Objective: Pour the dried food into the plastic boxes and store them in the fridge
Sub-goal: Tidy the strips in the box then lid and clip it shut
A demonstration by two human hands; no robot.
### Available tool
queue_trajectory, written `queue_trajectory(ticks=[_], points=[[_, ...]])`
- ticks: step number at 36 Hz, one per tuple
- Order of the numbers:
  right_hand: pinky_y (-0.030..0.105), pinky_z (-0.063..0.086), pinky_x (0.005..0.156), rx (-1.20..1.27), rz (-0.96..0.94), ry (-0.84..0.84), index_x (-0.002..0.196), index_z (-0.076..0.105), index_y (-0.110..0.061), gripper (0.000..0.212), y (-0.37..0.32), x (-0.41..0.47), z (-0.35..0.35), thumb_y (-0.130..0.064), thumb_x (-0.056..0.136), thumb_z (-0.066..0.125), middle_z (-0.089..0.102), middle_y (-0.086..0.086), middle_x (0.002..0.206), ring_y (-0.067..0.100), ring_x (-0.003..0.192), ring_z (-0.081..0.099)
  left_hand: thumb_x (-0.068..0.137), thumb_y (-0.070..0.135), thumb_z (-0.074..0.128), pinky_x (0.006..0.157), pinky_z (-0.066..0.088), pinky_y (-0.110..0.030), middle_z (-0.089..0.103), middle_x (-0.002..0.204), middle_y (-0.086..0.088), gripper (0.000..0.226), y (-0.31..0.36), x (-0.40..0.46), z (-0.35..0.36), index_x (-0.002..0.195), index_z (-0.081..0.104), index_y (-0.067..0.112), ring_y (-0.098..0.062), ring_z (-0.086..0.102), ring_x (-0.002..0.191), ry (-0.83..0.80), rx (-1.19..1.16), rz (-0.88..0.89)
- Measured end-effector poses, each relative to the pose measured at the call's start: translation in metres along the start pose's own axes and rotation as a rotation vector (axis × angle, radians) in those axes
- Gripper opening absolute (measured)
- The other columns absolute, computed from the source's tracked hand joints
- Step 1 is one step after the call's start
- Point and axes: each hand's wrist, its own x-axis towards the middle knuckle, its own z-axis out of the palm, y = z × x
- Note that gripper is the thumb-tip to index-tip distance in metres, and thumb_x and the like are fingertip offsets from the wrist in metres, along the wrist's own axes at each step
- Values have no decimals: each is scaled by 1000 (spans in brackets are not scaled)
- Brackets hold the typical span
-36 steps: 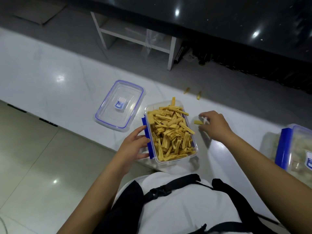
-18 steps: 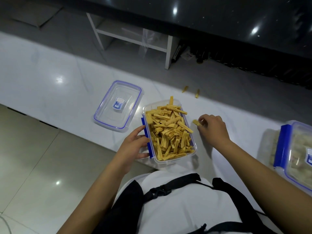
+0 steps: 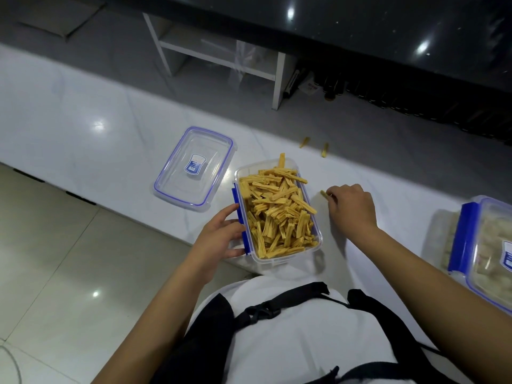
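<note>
A clear plastic box (image 3: 310, 252) with blue clips stands on the white marble counter (image 3: 83, 128), heaped with yellow dried sticks (image 3: 277, 212). My left hand (image 3: 219, 236) rests against the box's left side at its blue clip. To the right of the box, my right hand (image 3: 352, 209) pinches one loose dried stick (image 3: 323, 193) between its fingertips, just above the counter. The box's clear lid (image 3: 194, 164) with a blue seal lies flat to the left. Two more stray sticks (image 3: 304, 142) lie near the counter's far edge.
A second clear box (image 3: 482, 250) with a blue clip and pale food inside sits closed at the right edge. Beyond the counter are a grey floor, a white shelf unit (image 3: 221, 56) and a dark cabinet. Beige floor tiles lie to my left.
My right hand has lifted the loose stick off the counter and shifted slightly toward the box. My left hand stays on the box's side.
</note>
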Motion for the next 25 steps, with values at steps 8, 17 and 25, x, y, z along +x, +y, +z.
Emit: queue_trajectory(ticks=[8, 17, 25], points=[[33, 48, 72, 230, 137, -102, 99, 73, -15, 14, -5, 3, -15, -22, 92, 63, 71, 4, 97, 23, 91, 58, 94, 10, 65, 67, 61, -31, 78, 102, -3, 46, -1, -1, 0, 135, 56, 29, -19, 76, 94, -9, -41, 4], [22, 55, 69, 1098, -53, -185, 82, 75, -21, 7, -32, -27, -93, -14, 85, 76, 73, -5, 79, 9, 75, 66, 95, 17, 67, 76, 63, -41, 76, 109, 2, 44, -4, -2, -6, 132, 56, 37, -21, 75, 99, 62, -97, -28], [20, 53, 72, 1069, 84, -50, 114, 71, -27, 30, -34, -6, -76, -26, 85, 78, 69, -8, 110, 12, 96, 65, 94, 19, 69, 82, 62, -47, 72, 118, -3, 44, -3, -7, -6, 132, 57, 38, -22, 74, 102, 85, -121, -41]])
